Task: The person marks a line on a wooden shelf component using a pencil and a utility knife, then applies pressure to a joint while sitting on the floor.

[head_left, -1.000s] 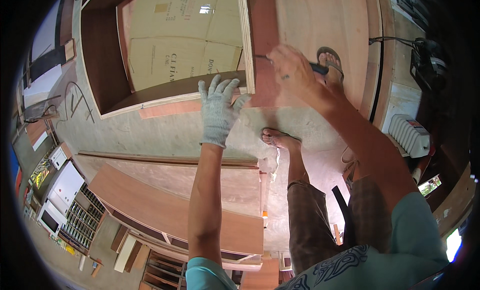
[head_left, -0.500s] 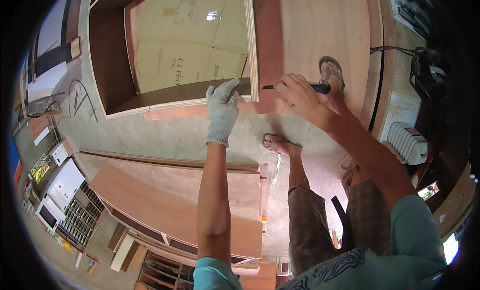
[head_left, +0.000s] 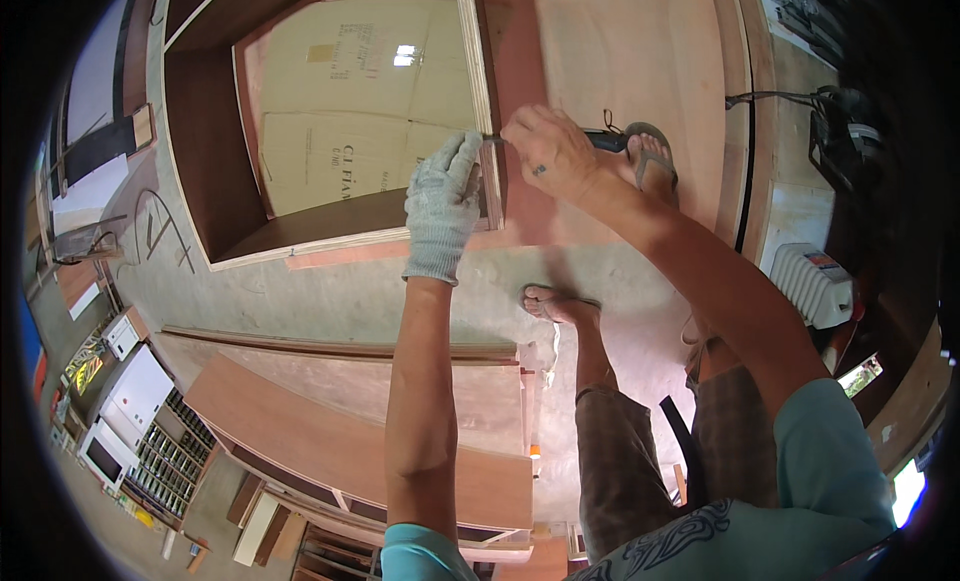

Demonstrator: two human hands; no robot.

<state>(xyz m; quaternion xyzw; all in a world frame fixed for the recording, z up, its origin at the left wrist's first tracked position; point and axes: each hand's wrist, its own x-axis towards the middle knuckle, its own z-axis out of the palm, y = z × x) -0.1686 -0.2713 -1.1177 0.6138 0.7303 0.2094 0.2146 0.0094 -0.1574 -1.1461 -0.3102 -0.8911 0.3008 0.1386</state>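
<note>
My right hand (head_left: 555,156) grips a utility knife (head_left: 605,141) with a black handle. Its thin dark blade points left and meets the plywood edge of an open wooden cabinet (head_left: 350,226), close to my left fingertips. A pale knitted glove covers my left hand (head_left: 443,206). That hand reaches over the near side of the cabinet, fingers stretched out toward the inner face and edge of the right side panel. Whether the fingertips press on the panel cannot be made out. Brown cardboard (head_left: 345,131) shows inside the cabinet frame.
My sandalled feet stand near the work, one on a large plywood sheet (head_left: 630,51) to the right. A long wooden cabinet (head_left: 350,421) lies nearer on the left. Cables (head_left: 780,96) and a white ribbed container (head_left: 812,286) are at the right.
My right hand has moved left and upward with the utility knife, bringing the blade from beside the panel to its edge. My left hand has shifted slightly up along the panel.
</note>
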